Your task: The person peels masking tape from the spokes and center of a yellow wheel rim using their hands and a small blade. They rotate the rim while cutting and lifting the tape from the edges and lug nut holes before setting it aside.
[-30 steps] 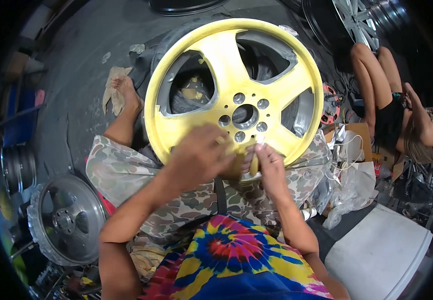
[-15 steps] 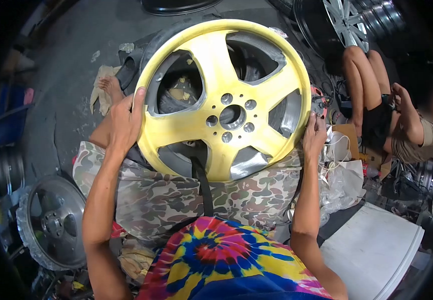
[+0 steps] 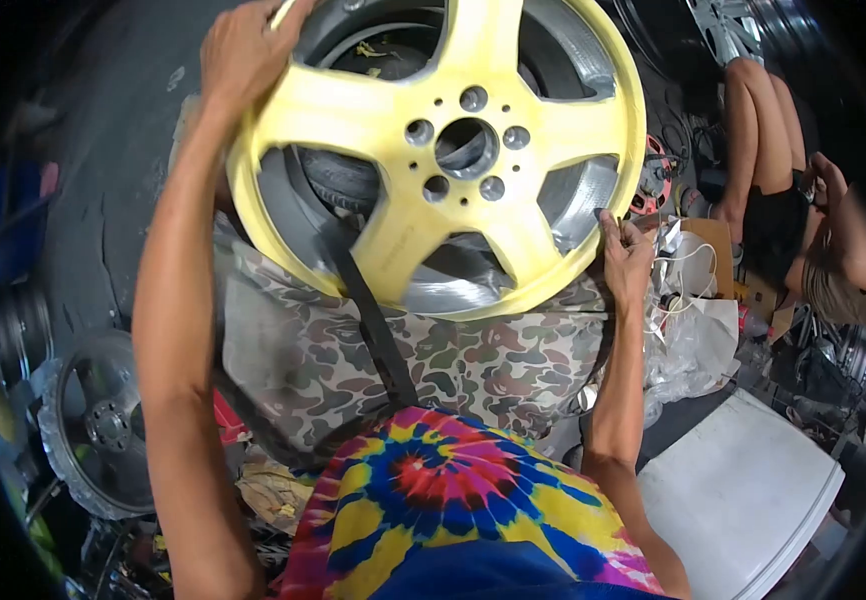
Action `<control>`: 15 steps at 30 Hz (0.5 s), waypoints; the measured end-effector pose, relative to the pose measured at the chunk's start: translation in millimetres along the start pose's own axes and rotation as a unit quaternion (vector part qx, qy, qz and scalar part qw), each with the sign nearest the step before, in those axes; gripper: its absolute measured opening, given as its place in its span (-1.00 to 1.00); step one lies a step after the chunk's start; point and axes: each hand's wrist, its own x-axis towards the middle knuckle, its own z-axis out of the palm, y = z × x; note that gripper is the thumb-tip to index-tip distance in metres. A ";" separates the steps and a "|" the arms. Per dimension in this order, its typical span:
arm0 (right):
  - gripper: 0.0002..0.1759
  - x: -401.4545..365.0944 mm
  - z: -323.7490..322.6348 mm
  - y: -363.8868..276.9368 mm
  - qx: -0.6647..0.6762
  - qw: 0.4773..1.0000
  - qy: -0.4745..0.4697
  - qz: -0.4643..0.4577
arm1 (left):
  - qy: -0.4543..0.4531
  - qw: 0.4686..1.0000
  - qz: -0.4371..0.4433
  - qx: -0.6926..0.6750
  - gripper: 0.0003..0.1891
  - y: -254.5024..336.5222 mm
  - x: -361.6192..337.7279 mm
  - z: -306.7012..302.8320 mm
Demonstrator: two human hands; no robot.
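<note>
A yellow-coated five-spoke wheel rim leans in front of me, its lower edge against the camouflage cloth over my lap. Grey bare patches show between the spokes, and the top of the rim runs out of view. My left hand grips its upper left edge, thumb over the front. At the lower right edge, my right hand is closed on the rim with bent fingers. A dark strap runs from the cloth up to the rim's lower left. Behind the openings, a dark tyre partly shows.
A bare grey wheel with ragged wrapping stands at left. On the right are a white panel, clear plastic bags, a cardboard box and a red-and-black tool. Another person sits at upper right.
The rim has turned clockwise and sits higher in view. My left hand has moved up with its edge, while my right hand stays near the lower right edge.
</note>
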 end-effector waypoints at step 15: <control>-0.48 27.0 -61.1 -92.4 -0.178 0.983 -0.025 -0.019 | -0.032 0.999 0.004 -0.001 -0.33 -27.3 73.0 35.5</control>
